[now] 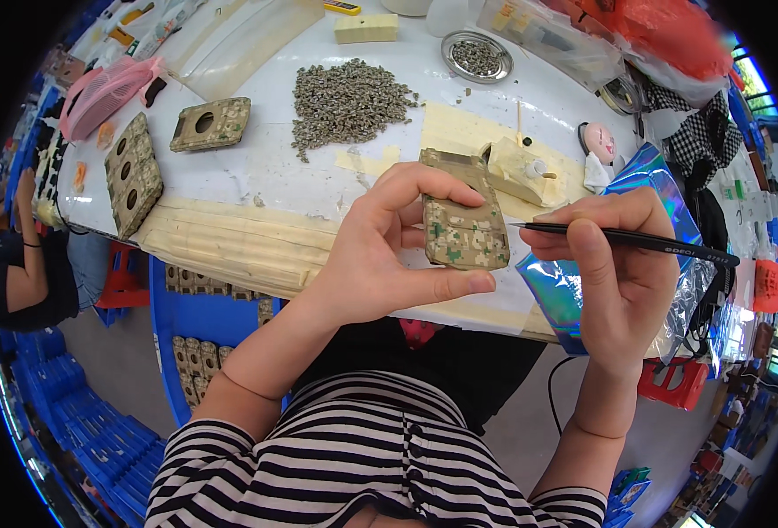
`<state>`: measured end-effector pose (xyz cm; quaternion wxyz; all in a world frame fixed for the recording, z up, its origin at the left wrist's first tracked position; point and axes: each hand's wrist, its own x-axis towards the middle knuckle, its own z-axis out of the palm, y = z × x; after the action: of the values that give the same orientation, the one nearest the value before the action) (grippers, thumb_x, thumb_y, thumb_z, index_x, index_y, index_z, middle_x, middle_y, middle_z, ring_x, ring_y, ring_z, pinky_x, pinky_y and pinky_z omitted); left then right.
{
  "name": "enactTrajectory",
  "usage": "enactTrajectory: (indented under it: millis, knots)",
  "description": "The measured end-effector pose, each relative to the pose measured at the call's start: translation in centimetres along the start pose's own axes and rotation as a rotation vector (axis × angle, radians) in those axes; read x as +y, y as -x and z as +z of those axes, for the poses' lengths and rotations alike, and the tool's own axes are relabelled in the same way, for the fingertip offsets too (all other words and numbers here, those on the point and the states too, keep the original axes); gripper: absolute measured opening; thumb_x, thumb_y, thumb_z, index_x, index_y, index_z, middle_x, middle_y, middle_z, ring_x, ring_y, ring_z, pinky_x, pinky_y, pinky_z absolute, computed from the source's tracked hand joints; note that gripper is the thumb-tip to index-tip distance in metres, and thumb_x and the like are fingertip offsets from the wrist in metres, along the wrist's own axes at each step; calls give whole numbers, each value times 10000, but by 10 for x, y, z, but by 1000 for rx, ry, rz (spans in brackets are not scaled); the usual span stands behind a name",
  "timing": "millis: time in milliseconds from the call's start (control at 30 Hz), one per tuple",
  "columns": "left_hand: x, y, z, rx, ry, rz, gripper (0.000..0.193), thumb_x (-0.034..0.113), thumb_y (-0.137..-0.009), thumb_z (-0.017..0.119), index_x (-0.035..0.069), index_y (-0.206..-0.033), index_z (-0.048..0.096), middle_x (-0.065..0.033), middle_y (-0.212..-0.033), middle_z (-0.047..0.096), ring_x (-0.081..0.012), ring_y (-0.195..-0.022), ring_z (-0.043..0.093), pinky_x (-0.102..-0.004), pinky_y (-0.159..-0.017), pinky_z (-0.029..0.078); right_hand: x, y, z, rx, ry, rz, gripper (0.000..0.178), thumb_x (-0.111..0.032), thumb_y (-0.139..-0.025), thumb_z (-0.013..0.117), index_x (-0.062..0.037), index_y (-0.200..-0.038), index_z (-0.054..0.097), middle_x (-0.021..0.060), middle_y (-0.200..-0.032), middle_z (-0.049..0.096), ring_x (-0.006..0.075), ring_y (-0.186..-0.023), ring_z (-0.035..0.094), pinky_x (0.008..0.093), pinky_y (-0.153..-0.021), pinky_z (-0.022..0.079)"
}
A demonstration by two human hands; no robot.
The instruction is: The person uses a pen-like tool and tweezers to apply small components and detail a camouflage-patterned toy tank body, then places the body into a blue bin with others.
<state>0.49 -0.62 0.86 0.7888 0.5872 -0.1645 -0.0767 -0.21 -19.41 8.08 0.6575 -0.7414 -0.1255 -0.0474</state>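
My left hand (380, 242) grips a camouflage-patterned case (465, 231), fingers over its far side and thumb along its near edge. The case is held tilted above the table's front edge. In my right hand (622, 264) is a slim pair of black tweezers (661, 242), held like a pen. Their fine tip points left, close to the case's right edge; whether it touches cannot be made out. Beyond the case stands a small block wrapped in cream tape (521, 172), with a stick and a small clear cap on it.
A pile of small metal pieces (349, 101) lies mid-table, with more in a round metal dish (477, 57). Two camouflage cases with round holes (134, 176) lie left, near a pink fan (107, 97). Shiny holographic film (556, 299) hangs at right. A blue tray (173, 352) holds more cases below.
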Motion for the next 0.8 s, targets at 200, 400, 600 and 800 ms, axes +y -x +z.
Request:
enactTrajectory:
  millis: [200, 400, 600, 800]
  knots:
    - [-2, -1, 0, 11, 51, -2, 511, 63, -655, 825, 44, -1080, 543, -46, -1115, 483, -158, -996, 601, -281, -830, 537, 3, -1, -5, -170, 268, -146, 97, -21, -900, 541, 52, -932, 486, 156, -899, 600, 183, -795, 642, 275, -734, 549]
    - [-3, -1, 0, 24, 33, -7, 510, 72, -659, 825, 46, -1081, 539, -47, -1119, 491, -156, -991, 604, -281, -834, 536, 7, 0, 4, -44, 158, -115, 91, -3, -827, 655, 28, -861, 578, 59, -792, 569, 93, -702, 559, 208, -626, 476]
    - [-3, -1, 1, 32, 50, -17, 506, 78, -661, 826, 48, -1075, 536, -48, -1114, 493, -157, -991, 605, -278, -830, 536, 7, 1, 7, -18, 187, -140, 91, -1, -817, 664, 26, -854, 584, 55, -773, 562, 96, -688, 560, 207, -614, 474]
    - [-4, -1, 1, 36, 57, -12, 508, 77, -660, 826, 49, -1075, 535, -44, -1109, 495, -157, -990, 606, -279, -825, 535, 6, 0, 9, -10, 222, -168, 92, 5, -805, 674, 30, -842, 594, 57, -753, 565, 99, -668, 566, 213, -601, 479]
